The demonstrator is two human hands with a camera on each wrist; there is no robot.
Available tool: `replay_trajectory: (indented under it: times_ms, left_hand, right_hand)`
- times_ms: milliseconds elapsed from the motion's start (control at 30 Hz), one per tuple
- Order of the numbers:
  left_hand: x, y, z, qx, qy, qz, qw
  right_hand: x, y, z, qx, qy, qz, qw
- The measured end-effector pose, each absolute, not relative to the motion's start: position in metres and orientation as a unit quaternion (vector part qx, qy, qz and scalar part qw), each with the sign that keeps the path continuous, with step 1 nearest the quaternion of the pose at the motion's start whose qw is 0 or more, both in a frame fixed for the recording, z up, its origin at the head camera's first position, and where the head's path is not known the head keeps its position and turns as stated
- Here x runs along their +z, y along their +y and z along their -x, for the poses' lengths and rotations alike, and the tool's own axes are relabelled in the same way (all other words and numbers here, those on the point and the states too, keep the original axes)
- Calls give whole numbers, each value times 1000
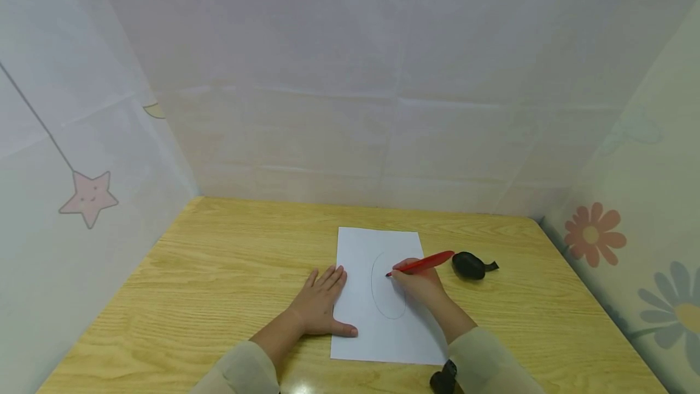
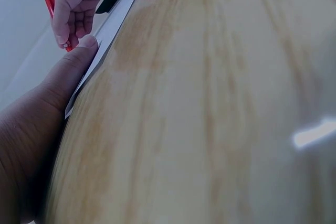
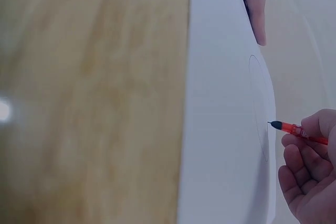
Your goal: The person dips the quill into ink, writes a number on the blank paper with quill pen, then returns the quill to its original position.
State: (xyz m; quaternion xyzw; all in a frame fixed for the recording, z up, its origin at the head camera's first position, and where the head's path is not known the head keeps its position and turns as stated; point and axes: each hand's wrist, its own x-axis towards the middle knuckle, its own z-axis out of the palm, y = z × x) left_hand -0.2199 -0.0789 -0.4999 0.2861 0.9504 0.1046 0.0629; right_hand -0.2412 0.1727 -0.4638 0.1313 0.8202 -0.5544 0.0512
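A white sheet of paper [image 1: 355,345] lies on the wooden table, bearing a thin oval line [image 1: 372,287] that looks unjoined at the upper right. My left hand [image 1: 324,306] rests with spread, straight fingers at the sheet's left edge, its thumb on the paper. In my right hand [image 1: 421,284] a red pen [image 1: 429,261] is pinched between thumb and fingers, the other fingers curled beneath. The pen's dark tip points down-left, inside the oval in the head view; whether it touches the paper I cannot tell. The right wrist view shows the pen [image 3: 289,127] uncapped.
To the right of the sheet sits a black rounded object [image 1: 468,266] with a short tab. The wooden table [image 1: 219,272] meets a pale sheet-covered wall [image 1: 328,138] behind, with printed side walls left and right. A dark device [image 1: 444,379] is at my right wrist.
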Motion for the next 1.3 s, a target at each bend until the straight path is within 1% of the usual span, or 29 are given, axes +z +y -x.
replay_trajectory:
  times_ms: [467,700,1300]
  left_hand:
    - [-503,-79,222,104,951,-286,59]
    - [-507,-79,222,97,953,-281,59]
    - [-501,-80,221,106,951,-283,65]
  right_hand:
    - [-461,166,240,-552,823,-121,50]
    - [-459,161,239,-549,822,-137,62]
    - [-462,153,240,-538,832,-122,56]
